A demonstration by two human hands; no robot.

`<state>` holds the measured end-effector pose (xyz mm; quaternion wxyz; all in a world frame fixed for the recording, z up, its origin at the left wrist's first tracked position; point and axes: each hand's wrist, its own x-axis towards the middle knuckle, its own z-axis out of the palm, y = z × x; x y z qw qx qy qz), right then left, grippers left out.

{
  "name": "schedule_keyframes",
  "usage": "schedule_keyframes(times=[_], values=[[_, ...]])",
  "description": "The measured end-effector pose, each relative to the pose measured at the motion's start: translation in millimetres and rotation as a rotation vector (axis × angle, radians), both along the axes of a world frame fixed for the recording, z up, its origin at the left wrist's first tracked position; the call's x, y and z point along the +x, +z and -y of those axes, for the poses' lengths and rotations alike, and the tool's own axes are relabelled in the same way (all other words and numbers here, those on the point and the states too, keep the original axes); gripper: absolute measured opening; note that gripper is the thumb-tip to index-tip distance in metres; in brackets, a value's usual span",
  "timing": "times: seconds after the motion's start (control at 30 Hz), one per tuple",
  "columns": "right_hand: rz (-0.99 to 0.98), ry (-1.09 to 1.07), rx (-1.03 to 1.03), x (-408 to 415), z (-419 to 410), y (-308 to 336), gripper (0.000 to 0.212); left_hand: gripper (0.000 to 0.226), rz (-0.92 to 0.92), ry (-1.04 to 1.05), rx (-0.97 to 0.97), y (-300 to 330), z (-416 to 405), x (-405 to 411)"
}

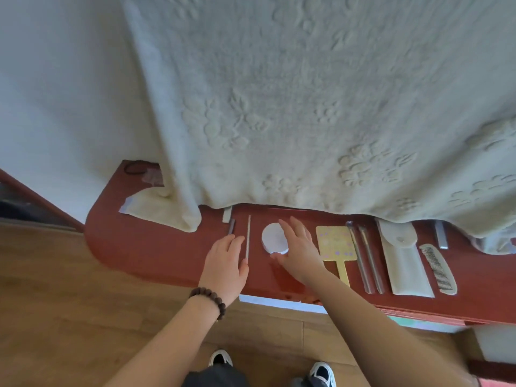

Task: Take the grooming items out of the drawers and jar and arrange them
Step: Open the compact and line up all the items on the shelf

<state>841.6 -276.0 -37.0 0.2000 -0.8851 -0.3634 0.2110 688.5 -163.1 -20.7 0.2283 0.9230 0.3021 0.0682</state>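
Round white disc (273,238) under flat right hand (298,252); left hand (226,263) flat beside thin stick (247,237).

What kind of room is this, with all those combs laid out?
Probably a bedroom at home, at a dressing table. Combs and a yellow hand mirror lie in a row on a red wooden top, a flowery cream blanket hangs over the back of it, and the floor is wood.
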Motion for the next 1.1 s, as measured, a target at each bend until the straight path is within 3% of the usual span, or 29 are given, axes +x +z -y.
schedule_keyframes(times=[0.13,0.27,0.37,0.57,0.8,1.0,1.1], values=[[-0.015,-0.024,-0.122,-3.9,-19.2,-0.8,0.076,0.048,-0.008,-0.027,-0.027,5.5,-21.0,-12.6],[0.000,-0.078,-0.107,-8.3,-23.3,-0.5,0.067,0.049,0.008,-0.026,-0.074,11.2,-28.8,-13.4],[-0.043,-0.159,0.035,-12.3,-20.1,12.3,0.066,0.056,0.074,-0.019,-0.190,19.2,-26.9,-8.2],[-0.378,-0.195,0.422,-17.6,4.7,77.2,0.060,0.103,0.169,-0.093,-0.432,52.4,-13.7,12.2],[-0.514,-0.099,0.564,-19.2,37.6,112.4,0.049,0.078,0.243,-0.219,-0.513,79.8,0.3,26.0],[-0.506,-0.074,0.615,-14.0,51.5,125.5,0.038,0.075,0.295,-0.278,-0.479,80.9,10.3,26.8],[-0.531,-0.116,0.594,-2.5,55.6,133.2,0.045,0.077,0.301,-0.323,-0.464,79.8,11.8,25.1]])
